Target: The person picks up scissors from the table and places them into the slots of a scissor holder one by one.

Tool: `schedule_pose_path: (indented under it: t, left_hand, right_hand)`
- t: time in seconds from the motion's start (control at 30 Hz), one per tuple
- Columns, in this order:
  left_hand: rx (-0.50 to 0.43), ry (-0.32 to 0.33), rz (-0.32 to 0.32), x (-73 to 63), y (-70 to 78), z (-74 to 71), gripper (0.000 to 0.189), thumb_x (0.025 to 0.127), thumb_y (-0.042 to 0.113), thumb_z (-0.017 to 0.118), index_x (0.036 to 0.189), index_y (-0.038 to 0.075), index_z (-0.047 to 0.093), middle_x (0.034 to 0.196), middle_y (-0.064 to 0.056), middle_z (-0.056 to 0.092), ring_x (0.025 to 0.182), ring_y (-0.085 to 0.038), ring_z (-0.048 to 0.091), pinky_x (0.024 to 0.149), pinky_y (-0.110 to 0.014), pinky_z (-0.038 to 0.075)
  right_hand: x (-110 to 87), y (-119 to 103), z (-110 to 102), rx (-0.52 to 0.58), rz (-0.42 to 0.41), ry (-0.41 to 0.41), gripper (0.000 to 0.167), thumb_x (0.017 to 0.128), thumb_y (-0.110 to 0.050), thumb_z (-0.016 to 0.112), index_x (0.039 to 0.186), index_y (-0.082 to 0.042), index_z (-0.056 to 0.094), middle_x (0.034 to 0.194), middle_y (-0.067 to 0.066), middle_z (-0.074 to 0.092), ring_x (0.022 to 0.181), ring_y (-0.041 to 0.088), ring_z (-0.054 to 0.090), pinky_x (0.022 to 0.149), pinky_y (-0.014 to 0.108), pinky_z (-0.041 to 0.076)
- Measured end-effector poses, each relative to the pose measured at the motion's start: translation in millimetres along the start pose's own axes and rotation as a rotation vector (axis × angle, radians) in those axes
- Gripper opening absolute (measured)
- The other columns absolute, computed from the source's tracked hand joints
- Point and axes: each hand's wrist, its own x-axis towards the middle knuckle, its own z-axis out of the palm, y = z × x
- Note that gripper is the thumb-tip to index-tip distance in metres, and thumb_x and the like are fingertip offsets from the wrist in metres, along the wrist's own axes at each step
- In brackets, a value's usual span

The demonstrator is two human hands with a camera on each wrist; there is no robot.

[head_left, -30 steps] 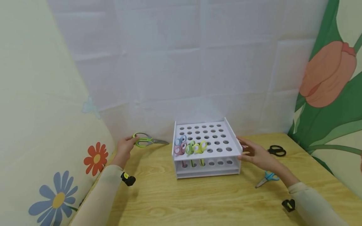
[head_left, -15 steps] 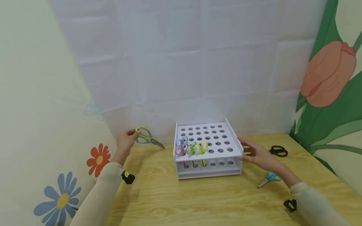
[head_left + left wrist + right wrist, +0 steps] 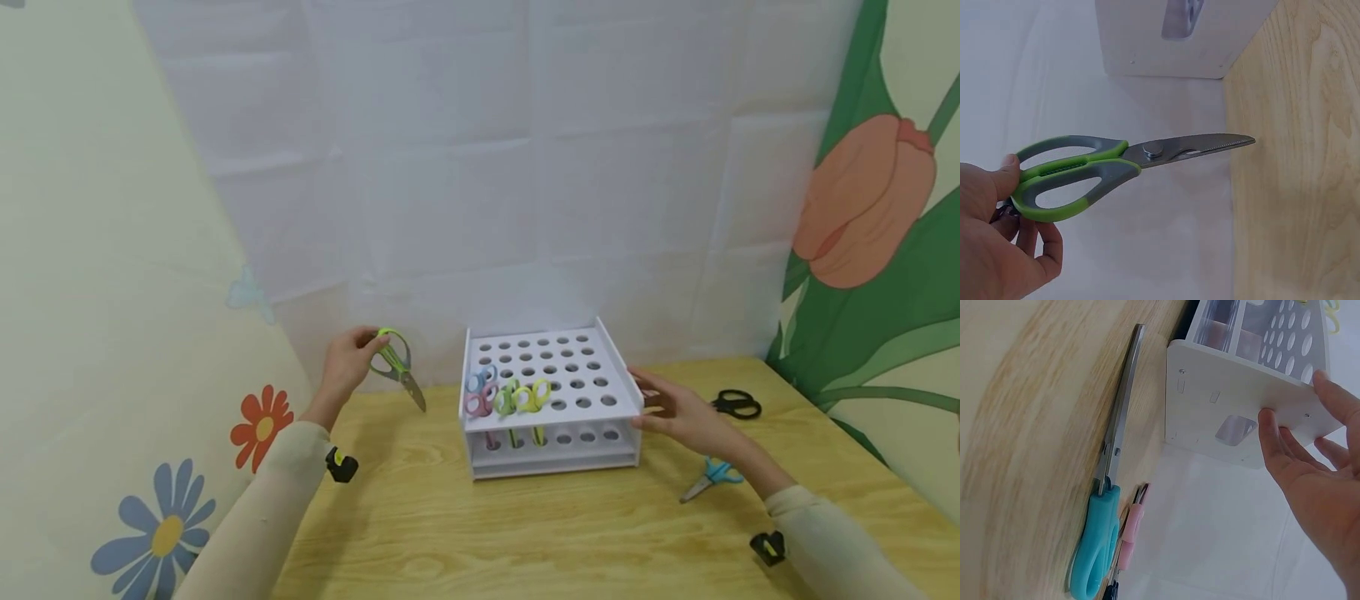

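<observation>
My left hand [image 3: 348, 362] pinches green-and-grey kitchen scissors [image 3: 397, 360] by the end of their handles, left of the white rack [image 3: 551, 423]. Their closed steel blades [image 3: 1194, 147] slant down toward the table in the head view. My right hand [image 3: 678, 417] rests on the rack's right side panel, its fingers fairly straight, with fingertips on the panel [image 3: 1210, 419] and at its upper edge. Blue, pink, green and yellow handled scissors [image 3: 532, 395] stand in holes at the rack's front left.
Teal-handled scissors [image 3: 714, 477] lie on the wooden table [image 3: 465, 533] right of the rack. Farther back lie black-handled scissors [image 3: 737, 404]. Pink-handled scissors [image 3: 1130, 532] show beyond the teal pair in the right wrist view. White sheeting [image 3: 450, 208] hangs behind.
My left hand has lifted the kitchen scissors and moved slightly right, turning their blades from nearly level to pointing steeply down. The right hand stays at the rack's side.
</observation>
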Motion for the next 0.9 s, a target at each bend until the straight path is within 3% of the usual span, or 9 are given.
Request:
schedule_pose_path:
  t: [0.23, 0.6, 0.9]
  left_hand:
    - [0.075, -0.009, 0.14, 3.5, 20.0, -0.2, 0.031, 0.101, 0.029, 0.067, 0.121, 0.006, 0.07, 0.103, -0.011, 0.069, 0.097, -0.03, 0.061, 0.081, -0.045, 0.047]
    - [0.065, 0.05, 0.236, -2.3, 64.7, -0.8, 0.03, 0.101, 0.03, 0.067, 0.117, 0.005, 0.072, 0.097, -0.009, 0.07, 0.087, -0.023, 0.06, 0.074, -0.038, 0.045]
    - [0.099, 0.085, 0.457, -12.8, 102.4, 4.3, 0.025, 0.099, 0.023, 0.069, 0.115, 0.004, 0.073, 0.099, -0.008, 0.072, 0.087, -0.021, 0.065, 0.069, -0.038, 0.051]
  right_hand:
    - [-0.2, -2, 0, 0.006, 0.011, -0.001, 0.079, 0.095, -0.013, 0.074, 0.16, -0.007, 0.029, 0.152, 0.024, 0.042, 0.124, 0.047, 0.053, 0.096, 0.057, 0.049]
    - [-1.0, -4, 1, -0.003, 0.02, -0.001, 0.077, 0.096, -0.012, 0.073, 0.16, -0.006, 0.03, 0.153, 0.025, 0.041, 0.123, 0.045, 0.054, 0.096, 0.051, 0.051]
    - [-0.3, -2, 0, 0.01, 0.015, -0.009, 0.079, 0.095, -0.017, 0.074, 0.16, -0.008, 0.03, 0.153, 0.024, 0.041, 0.123, 0.044, 0.055, 0.095, 0.049, 0.052]
